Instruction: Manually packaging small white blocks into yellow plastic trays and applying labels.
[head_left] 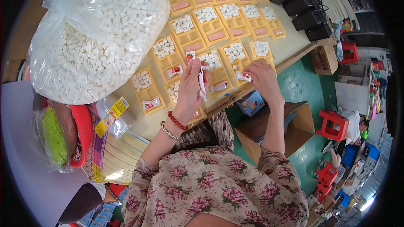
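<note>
My left hand (189,88), with beaded and metal bracelets at its wrist, is closed round several small white-and-pink sachets (203,87). One sachet with a red strawberry print (190,56) sticks out past its fingertips. In my right hand (264,77), another small sachet (242,76) is pinched at the lower compartment of a yellow tray (229,66). White cube-like pieces (234,52) fill that tray's upper compartment. Sachets also lie in neighbouring trays, such as a strawberry-print sachet (151,103) at the near left. My left hand partly covers the trays beneath it.
Rows of similar yellow trays (198,29) cover the table, the far ones holding flat pink pieces (216,36). A big clear bag of white pieces (92,54) stands left. Black boxes with cables (299,8) line the far right edge. An open carton (290,130) sits below.
</note>
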A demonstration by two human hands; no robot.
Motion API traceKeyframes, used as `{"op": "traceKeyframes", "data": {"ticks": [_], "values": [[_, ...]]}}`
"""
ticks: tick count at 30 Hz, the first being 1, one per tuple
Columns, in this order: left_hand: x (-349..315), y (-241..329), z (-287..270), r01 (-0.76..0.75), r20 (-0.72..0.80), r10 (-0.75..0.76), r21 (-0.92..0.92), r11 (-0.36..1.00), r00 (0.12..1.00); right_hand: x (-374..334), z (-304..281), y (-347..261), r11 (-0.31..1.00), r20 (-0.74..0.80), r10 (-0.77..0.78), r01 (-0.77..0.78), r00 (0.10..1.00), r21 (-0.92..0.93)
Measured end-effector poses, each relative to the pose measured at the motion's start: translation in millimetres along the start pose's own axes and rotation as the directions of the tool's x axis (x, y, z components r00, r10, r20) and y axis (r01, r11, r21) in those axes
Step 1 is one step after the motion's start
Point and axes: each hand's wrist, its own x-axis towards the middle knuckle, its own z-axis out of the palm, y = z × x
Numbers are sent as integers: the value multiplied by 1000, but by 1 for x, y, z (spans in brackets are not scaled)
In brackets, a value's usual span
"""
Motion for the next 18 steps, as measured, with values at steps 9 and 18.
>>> {"op": "traceKeyframes", "data": {"ticks": [9,18], "values": [[2,-24,23,-63,-198,47,-74,995,979,0,23,-94,455,132,392,-316,911,833],[7,-31,36,-117,-172,98,-102,988,980,12,19,-95,542,56,495,-359,867,760]]}}
